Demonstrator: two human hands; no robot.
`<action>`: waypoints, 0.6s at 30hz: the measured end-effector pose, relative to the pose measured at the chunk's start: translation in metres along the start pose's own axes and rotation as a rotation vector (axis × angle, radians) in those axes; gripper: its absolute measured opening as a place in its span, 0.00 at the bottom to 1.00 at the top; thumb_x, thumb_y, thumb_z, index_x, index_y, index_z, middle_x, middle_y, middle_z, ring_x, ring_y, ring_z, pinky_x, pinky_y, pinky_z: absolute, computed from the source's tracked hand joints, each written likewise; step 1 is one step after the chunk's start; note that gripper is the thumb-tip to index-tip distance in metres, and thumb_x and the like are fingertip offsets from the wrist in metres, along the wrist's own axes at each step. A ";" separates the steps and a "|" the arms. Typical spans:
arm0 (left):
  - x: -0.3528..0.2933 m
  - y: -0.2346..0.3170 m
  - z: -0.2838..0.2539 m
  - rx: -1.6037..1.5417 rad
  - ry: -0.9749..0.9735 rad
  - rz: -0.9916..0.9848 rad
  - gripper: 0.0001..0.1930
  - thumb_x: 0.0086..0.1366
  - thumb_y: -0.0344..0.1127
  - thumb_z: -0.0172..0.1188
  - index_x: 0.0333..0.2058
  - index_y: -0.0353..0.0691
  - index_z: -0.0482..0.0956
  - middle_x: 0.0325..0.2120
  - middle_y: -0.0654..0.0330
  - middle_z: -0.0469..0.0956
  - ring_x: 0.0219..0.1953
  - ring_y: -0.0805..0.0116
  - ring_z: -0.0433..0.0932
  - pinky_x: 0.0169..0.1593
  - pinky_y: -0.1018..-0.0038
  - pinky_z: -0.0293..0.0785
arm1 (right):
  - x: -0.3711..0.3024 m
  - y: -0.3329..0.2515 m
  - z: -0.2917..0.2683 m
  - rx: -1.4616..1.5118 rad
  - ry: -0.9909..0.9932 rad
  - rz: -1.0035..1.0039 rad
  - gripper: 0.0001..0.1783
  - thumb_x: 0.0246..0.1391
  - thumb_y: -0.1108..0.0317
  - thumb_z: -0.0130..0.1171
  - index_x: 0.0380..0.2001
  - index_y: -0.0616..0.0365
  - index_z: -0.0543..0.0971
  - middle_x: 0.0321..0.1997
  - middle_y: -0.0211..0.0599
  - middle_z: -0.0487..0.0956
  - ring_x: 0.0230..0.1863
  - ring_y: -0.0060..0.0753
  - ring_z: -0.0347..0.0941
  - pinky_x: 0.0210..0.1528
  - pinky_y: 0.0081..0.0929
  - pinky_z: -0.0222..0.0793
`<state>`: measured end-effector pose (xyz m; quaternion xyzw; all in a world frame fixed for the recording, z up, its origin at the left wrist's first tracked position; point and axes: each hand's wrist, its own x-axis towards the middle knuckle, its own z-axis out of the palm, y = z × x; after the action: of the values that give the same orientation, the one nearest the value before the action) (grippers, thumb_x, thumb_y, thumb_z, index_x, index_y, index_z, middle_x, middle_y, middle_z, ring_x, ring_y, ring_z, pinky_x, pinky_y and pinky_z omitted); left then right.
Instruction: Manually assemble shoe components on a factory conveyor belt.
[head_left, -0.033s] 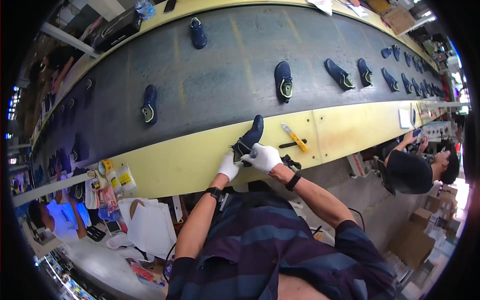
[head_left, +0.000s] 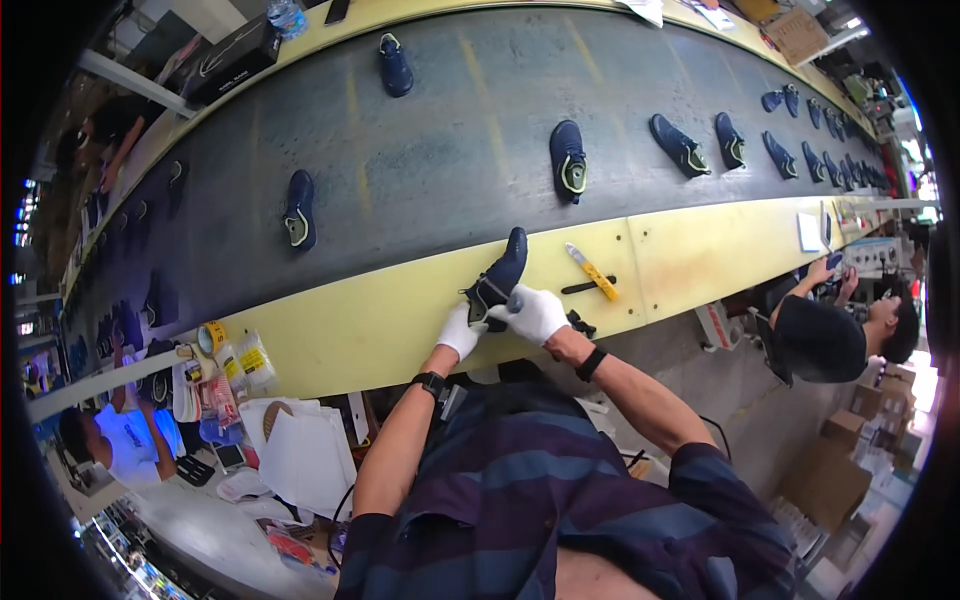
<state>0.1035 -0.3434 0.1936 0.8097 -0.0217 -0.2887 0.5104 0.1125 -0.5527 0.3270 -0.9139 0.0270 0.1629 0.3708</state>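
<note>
A navy shoe (head_left: pixel 503 268) with a pale lining stands on the yellow ledge in front of me, its toe pointing away toward the belt. My left hand (head_left: pixel 460 331), in a white glove, is closed on the heel end at its left side. At the opening, my gloved right hand (head_left: pixel 536 315) is closed around a grey round-ended tool (head_left: pixel 515 302); its other end is hidden by the hand and shoe. A yellow utility knife (head_left: pixel 593 273) lies to the right of the shoe, across a thin black tool (head_left: pixel 577 288).
Beyond the ledge (head_left: pixel 350 335) runs a dark conveyor belt (head_left: pixel 420 150) carrying several navy shoes, one (head_left: pixel 569 160) close by. Yellow tape (head_left: pixel 211 337) and bagged items (head_left: pixel 254 360) sit at the ledge's left end. Co-workers sit at right (head_left: pixel 825 330) and left (head_left: pixel 125 440).
Very little differs. My right hand has shifted slightly at the shoe's opening, and the whole view has moved a touch; both hands keep their hold.
</note>
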 end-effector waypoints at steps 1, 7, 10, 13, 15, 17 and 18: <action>0.002 -0.011 0.001 -0.017 0.033 -0.002 0.20 0.65 0.38 0.69 0.50 0.32 0.79 0.39 0.52 0.87 0.45 0.56 0.87 0.50 0.62 0.80 | 0.004 0.004 0.008 -0.004 -0.003 0.005 0.26 0.55 0.43 0.73 0.31 0.58 0.82 0.30 0.49 0.85 0.36 0.58 0.84 0.40 0.45 0.79; 0.010 0.036 -0.025 0.002 -0.171 0.000 0.16 0.68 0.36 0.64 0.51 0.35 0.77 0.33 0.57 0.83 0.34 0.64 0.83 0.40 0.67 0.79 | -0.001 0.011 0.010 -0.040 0.010 0.144 0.25 0.55 0.46 0.74 0.37 0.58 0.83 0.26 0.48 0.83 0.30 0.55 0.82 0.34 0.41 0.77; 0.013 0.012 -0.027 0.047 -0.165 -0.057 0.16 0.69 0.38 0.64 0.49 0.34 0.77 0.32 0.56 0.82 0.32 0.64 0.82 0.38 0.67 0.79 | 0.000 -0.007 0.006 0.015 0.022 0.128 0.27 0.55 0.43 0.73 0.31 0.59 0.81 0.28 0.49 0.84 0.33 0.57 0.83 0.37 0.43 0.77; 0.014 -0.010 -0.015 0.110 -0.072 0.047 0.16 0.69 0.40 0.63 0.48 0.33 0.78 0.32 0.54 0.82 0.31 0.64 0.83 0.35 0.67 0.79 | 0.002 -0.002 0.009 -0.021 0.005 0.132 0.27 0.54 0.43 0.73 0.32 0.60 0.81 0.28 0.50 0.84 0.33 0.57 0.83 0.37 0.43 0.77; 0.014 0.000 -0.017 0.142 0.010 0.158 0.16 0.69 0.40 0.62 0.47 0.33 0.78 0.32 0.53 0.82 0.29 0.63 0.84 0.33 0.66 0.78 | 0.001 0.006 0.008 -0.011 0.014 0.131 0.27 0.54 0.43 0.73 0.31 0.60 0.81 0.27 0.50 0.84 0.33 0.57 0.83 0.37 0.43 0.77; 0.009 0.027 -0.021 0.163 -0.101 -0.057 0.20 0.67 0.41 0.64 0.51 0.32 0.78 0.42 0.40 0.83 0.45 0.41 0.84 0.51 0.54 0.79 | -0.004 0.012 0.002 0.001 0.026 0.131 0.27 0.54 0.43 0.74 0.31 0.59 0.81 0.27 0.50 0.84 0.32 0.57 0.83 0.37 0.43 0.77; 0.006 0.032 -0.024 0.161 -0.088 -0.057 0.20 0.67 0.41 0.64 0.51 0.32 0.78 0.42 0.40 0.83 0.45 0.41 0.84 0.51 0.54 0.79 | -0.007 0.009 -0.004 -0.047 0.039 0.144 0.27 0.54 0.43 0.74 0.30 0.59 0.81 0.27 0.50 0.84 0.32 0.57 0.83 0.37 0.43 0.77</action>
<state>0.1287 -0.3414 0.2255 0.8350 -0.0442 -0.3359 0.4336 0.1053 -0.5622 0.3255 -0.9210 0.0962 0.1718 0.3361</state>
